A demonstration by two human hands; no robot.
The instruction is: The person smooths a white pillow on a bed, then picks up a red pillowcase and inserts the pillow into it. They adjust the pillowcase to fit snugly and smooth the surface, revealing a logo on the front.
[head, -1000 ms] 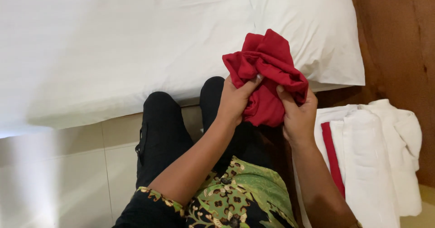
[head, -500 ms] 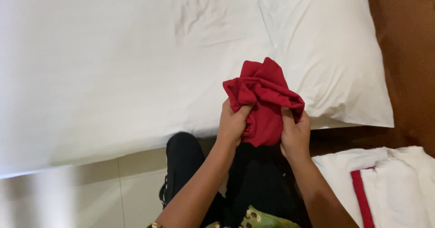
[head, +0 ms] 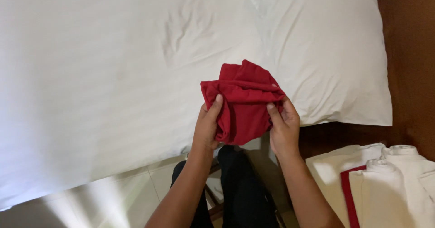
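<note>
**Red cloth bunched between two hands over the bed's near edge**

A red cloth [head: 242, 103] is held up in front of the person, gathered into a loose bundle with several folds and rolled edges showing at its top. It hangs above the near edge of the bed [head: 113, 74], toward the bed's right-hand corner, and looks clear of the white sheet rather than resting on it, though that cannot be told for sure from above.

The cloth looks soft, light and limp: it sags into rounded folds and droops below the fingers, so it would likely slump wherever it is not supported. It seems neither slippery nor fragile, and a pinch at an edge or hem should hold it well; the thick rolled edge along the top is the plainest place to grip.

The left hand [head: 207, 126] grasps the bundle's left side, thumb lying up along the front of the fabric and fingers wrapped behind. The right hand [head: 283, 123] grasps the right side in the same way, thumb on the front, fingers out of sight behind. Both forearms rise from the bottom of the view, wrists roughly level, palms turned toward each other with the cloth between them.

Below the hands are the person's dark trousers [head: 244, 187] and a pale tiled floor [head: 90, 205]. At the lower right, well apart from the cloth, lie white towels [head: 394, 178], some rolled, with a red strip [head: 349, 191] beside them.
</note>
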